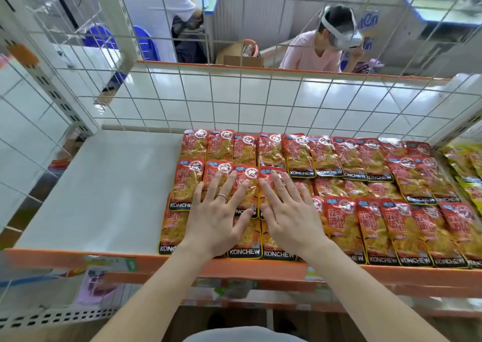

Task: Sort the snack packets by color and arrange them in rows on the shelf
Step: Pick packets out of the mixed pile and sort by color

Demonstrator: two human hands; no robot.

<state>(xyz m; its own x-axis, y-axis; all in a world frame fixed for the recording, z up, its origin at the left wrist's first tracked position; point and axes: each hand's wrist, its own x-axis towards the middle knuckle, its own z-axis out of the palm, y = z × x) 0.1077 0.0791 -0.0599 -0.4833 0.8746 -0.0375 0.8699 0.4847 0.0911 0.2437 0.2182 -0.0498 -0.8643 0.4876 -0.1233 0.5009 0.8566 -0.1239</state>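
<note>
Red snack packets (347, 159) marked KONCHEW lie in three overlapping rows across the middle and right of the white shelf (104, 190). My left hand (219, 211), with a ring on one finger, lies flat with fingers spread on the red packets near the rows' left end. My right hand (287, 211) lies flat beside it, fingers straight on the middle row. Neither hand grips anything. Yellow packets (467, 169) lie at the far right edge, partly cut off by the frame.
A white wire grid (234, 101) backs the shelf, and an orange strip (78, 257) lines its front edge. Metal uprights stand at both back corners. Behind the grid sit two people. A lower shelf with other goods shows below.
</note>
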